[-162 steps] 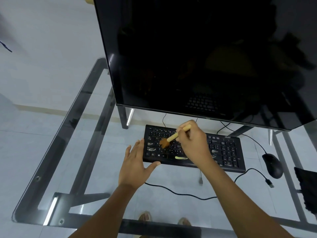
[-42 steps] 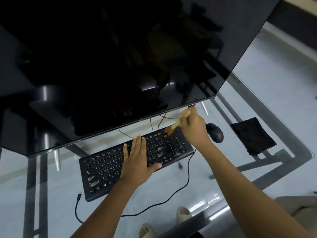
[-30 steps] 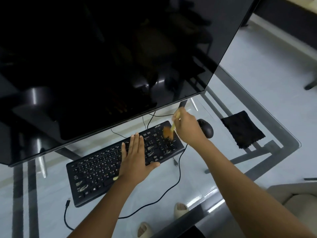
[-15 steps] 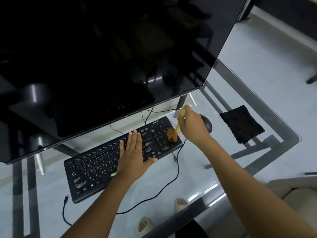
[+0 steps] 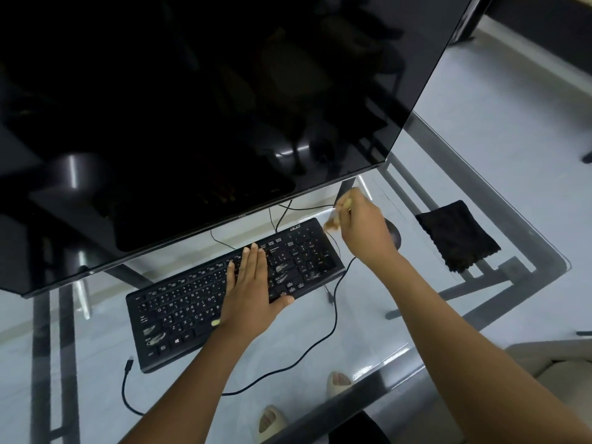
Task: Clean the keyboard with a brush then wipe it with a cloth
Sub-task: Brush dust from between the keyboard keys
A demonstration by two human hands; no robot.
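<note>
The black keyboard (image 5: 235,293) lies at a slant on the glass table (image 5: 480,193), just in front of the lower edge of the big dark monitor (image 5: 205,100). The right hand (image 5: 365,232) pinches a small brush (image 5: 336,216) between thumb and fingers; the brush is blurred, its brown bristles hang beside the far right corner of the keyboard, and I cannot tell if they touch the keys or are a little off them. To do this brushing step well, I think the strokes should be short and go in one direction, from the keys outward over the right edge, so that the dust leaves the keyboard and does not fall back between the keys of the number pad. The brush should be kept light and a little tilted, so the bristles enter the gaps. The left hand (image 5: 250,290) rests flat on the middle of the keyboard, fingers straight and pressed together, thumb spread out toward the near edge; it seems to hold the keyboard steady, which is useful on smooth glass. The right wrist is bent down and the forearm comes in from the lower right, above the cable (image 5: 334,312). The black cloth (image 5: 458,235) lies to the right of the keyboard, well apart, with the mouse (image 5: 395,233) between them, half hidden behind the right hand. Smears on some keys remain for the cloth.
</note>
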